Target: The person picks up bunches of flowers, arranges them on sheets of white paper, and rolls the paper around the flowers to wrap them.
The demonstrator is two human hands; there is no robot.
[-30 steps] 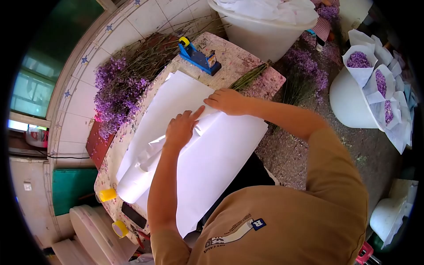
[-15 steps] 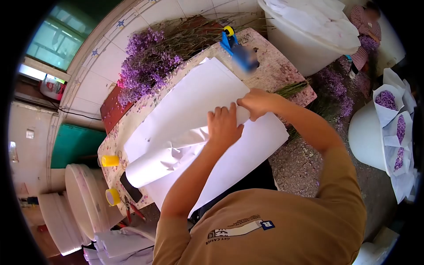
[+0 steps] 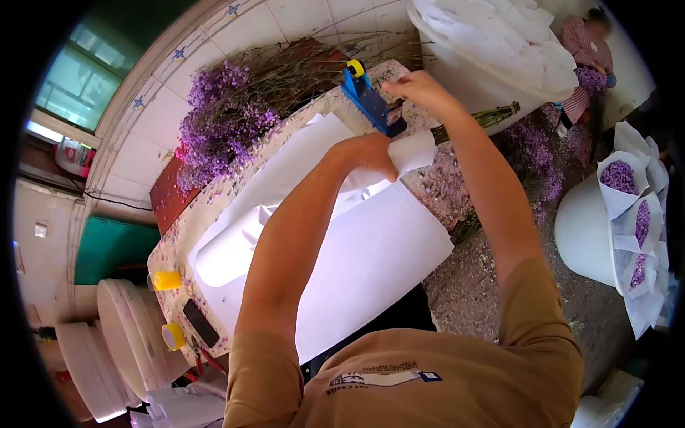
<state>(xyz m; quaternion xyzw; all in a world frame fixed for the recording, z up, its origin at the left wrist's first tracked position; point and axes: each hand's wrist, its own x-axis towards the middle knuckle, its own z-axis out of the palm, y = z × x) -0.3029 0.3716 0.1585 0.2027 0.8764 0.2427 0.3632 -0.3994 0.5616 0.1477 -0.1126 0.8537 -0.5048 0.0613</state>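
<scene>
My left hand [image 3: 367, 153] is closed round the narrow end of a rolled sheet of white wrapping paper [image 3: 415, 151]. Green stems [image 3: 492, 118] stick out of that end; any flowers inside the roll are hidden. The roll lies slantwise over flat white paper sheets [image 3: 378, 242] on the table. Above the table's far side, my right hand [image 3: 421, 90] is raised beside a blue tape dispenser [image 3: 367, 100] with a yellow roll. Its index finger is stretched out, its other fingers are partly bent, and nothing shows in them.
Purple flowers [image 3: 221, 128] with long stems lie along the tiled wall. A phone [image 3: 200, 322], yellow tape [image 3: 173, 336] and red-handled pliers [image 3: 207, 360] are at the table's left. A large white tub [image 3: 464, 78] stands behind, and wrapped bouquets [image 3: 619, 178] at right. Another person sits at the back.
My right hand has left the paper and moved up beside the tape dispenser. My left hand has shifted towards the narrow end of the roll, where stems now show. The view has shifted slightly.
</scene>
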